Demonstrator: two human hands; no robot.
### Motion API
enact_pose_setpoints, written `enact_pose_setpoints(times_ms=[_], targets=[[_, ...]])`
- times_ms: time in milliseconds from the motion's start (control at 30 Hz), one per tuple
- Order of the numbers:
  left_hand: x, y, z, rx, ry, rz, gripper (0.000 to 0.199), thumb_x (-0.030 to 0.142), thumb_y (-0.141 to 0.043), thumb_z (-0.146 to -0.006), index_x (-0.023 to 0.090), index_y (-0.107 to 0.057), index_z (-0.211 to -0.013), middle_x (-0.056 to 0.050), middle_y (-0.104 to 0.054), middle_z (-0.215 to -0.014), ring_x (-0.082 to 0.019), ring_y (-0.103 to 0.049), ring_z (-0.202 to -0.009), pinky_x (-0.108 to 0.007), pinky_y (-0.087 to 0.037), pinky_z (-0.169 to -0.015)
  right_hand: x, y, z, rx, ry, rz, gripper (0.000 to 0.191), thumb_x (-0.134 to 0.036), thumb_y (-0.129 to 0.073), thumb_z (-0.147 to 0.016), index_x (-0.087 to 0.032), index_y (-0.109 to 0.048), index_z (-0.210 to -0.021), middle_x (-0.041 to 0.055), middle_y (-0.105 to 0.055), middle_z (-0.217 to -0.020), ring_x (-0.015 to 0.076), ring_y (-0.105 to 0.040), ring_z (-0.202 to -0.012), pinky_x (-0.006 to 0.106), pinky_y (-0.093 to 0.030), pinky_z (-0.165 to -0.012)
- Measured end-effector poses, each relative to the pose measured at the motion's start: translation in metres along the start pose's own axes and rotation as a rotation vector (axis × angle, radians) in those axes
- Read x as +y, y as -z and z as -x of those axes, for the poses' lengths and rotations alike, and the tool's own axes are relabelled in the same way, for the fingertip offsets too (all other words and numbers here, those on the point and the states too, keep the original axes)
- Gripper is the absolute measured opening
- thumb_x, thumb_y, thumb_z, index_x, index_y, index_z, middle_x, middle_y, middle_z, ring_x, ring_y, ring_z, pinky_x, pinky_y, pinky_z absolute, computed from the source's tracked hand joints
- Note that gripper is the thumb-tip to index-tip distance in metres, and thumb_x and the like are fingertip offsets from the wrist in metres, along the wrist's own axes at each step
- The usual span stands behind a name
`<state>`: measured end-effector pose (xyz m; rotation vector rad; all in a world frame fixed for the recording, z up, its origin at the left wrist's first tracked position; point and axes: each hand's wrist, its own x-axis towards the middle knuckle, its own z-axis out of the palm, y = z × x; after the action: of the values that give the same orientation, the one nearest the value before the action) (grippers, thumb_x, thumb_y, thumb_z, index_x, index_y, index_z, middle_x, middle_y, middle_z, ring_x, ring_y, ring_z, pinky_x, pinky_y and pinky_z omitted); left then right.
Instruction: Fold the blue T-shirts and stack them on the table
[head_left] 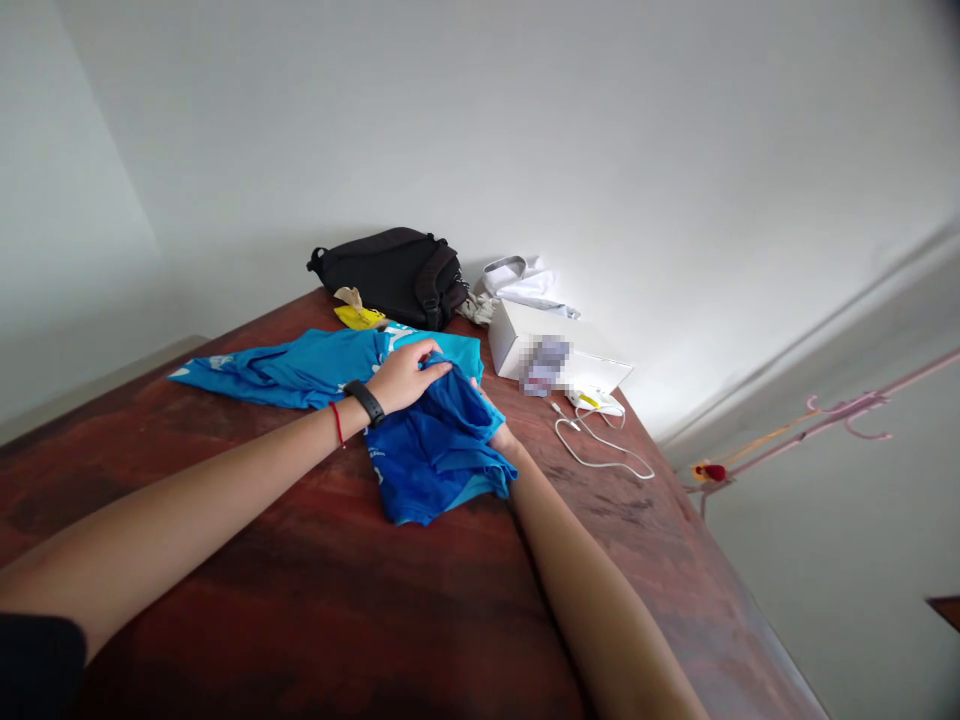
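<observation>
A blue garment (pixel 431 450) with white print, darker on its near part, lies bunched on the reddish-brown wooden table (pixel 315 600). Its lighter blue part (pixel 300 360) stretches out to the left. My left hand (pixel 409 375), with a black band and a red string on the wrist, pinches the upper edge of the cloth between thumb and fingers. On the right side, my right hand (pixel 499 425) is partly inside or behind the folds, and the cloth hides most of its fingers. Whether that hand is closed on the fabric does not show.
Behind the garment lie a black backpack (pixel 390 275) and a yellow item (pixel 360 316). A white box (pixel 514 340), white cloth (pixel 525 280) and a white cable (pixel 600 445) are at the right. Beyond the table's right edge is a pink rack (pixel 795 430).
</observation>
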<state>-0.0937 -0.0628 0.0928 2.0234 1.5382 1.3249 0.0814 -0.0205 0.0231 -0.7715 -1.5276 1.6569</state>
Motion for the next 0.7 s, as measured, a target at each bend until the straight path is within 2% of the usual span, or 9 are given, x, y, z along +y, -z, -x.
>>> enact_pose_setpoints(times_ms=[100,167,233,333,467,600,700], targets=[[-0.007,0.004,-0.001,-0.022,0.103,0.061,0.029,0.049,-0.061,-0.088,0.021,-0.057,-0.083,0.001,-0.058,-0.075,-0.014,-0.054,-0.052,-0.027,-0.039,-0.052,-0.003,-0.001,0.009,-0.186,-0.042,-0.140,0.061,-0.071,-0.041,-0.093,-0.025,-0.063,-0.127,0.0050,-0.074,-0.114,0.0245,-0.063,-0.123,0.047,-0.052,-0.105],[-0.007,0.006,-0.001,-0.043,0.162,0.140,0.030,0.050,-0.061,-0.088,0.021,-0.058,-0.083,0.003,-0.055,-0.068,-0.011,-0.048,-0.042,-0.026,-0.035,-0.046,-0.003,0.002,0.011,-0.262,-0.060,-0.200,0.058,-0.069,-0.053,-0.089,-0.025,-0.064,-0.125,0.0048,-0.074,-0.113,0.0257,-0.063,-0.122,0.048,-0.051,-0.105],[-0.007,0.009,-0.003,-0.038,0.238,0.263,0.030,0.050,-0.064,-0.087,0.020,-0.059,-0.086,0.004,-0.053,-0.065,-0.010,-0.045,-0.040,-0.025,-0.032,-0.041,-0.002,0.006,0.010,-0.266,-0.092,-0.176,0.051,-0.061,-0.066,-0.085,-0.022,-0.068,-0.118,0.0049,-0.076,-0.106,0.0272,-0.066,-0.118,0.048,-0.051,-0.104],[-0.007,0.013,-0.007,-0.009,0.330,0.428,0.032,0.049,-0.069,-0.084,0.019,-0.060,-0.091,0.003,-0.055,-0.071,-0.009,-0.044,-0.041,-0.023,-0.032,-0.039,0.000,0.009,0.006,-0.239,-0.146,-0.154,0.045,-0.055,-0.071,-0.082,-0.019,-0.070,-0.108,0.0052,-0.077,-0.098,0.0287,-0.069,-0.111,0.048,-0.053,-0.101],[-0.006,0.017,-0.010,-0.009,0.259,0.419,0.034,0.052,-0.071,-0.081,0.019,-0.062,-0.085,0.001,-0.057,-0.074,-0.010,-0.049,-0.049,-0.021,-0.039,-0.043,0.000,0.005,0.007,-0.231,-0.153,-0.244,0.047,-0.056,-0.065,-0.085,-0.020,-0.067,-0.115,0.0064,-0.077,-0.103,0.0293,-0.070,-0.109,0.048,-0.055,-0.097],[0.001,0.018,-0.010,-0.027,0.225,0.393,0.037,0.055,-0.068,-0.083,0.020,-0.067,-0.095,-0.002,-0.063,-0.086,-0.016,-0.059,-0.067,-0.022,-0.047,-0.051,0.001,0.002,0.010,-0.238,-0.167,-0.278,0.049,-0.057,-0.056,-0.088,-0.021,-0.062,-0.121,0.0081,-0.075,-0.112,0.0293,-0.070,-0.109,0.050,-0.055,-0.096],[0.009,0.022,-0.010,-0.029,0.154,0.416,0.037,0.055,-0.066,-0.085,0.020,-0.068,-0.099,-0.001,-0.062,-0.085,-0.015,-0.057,-0.071,-0.022,-0.046,-0.055,0.005,0.006,0.009,-0.190,-0.165,-0.271,0.045,-0.054,-0.057,-0.087,-0.021,-0.061,-0.118,0.0087,-0.075,-0.112,0.0294,-0.070,-0.108,0.049,-0.055,-0.095]])
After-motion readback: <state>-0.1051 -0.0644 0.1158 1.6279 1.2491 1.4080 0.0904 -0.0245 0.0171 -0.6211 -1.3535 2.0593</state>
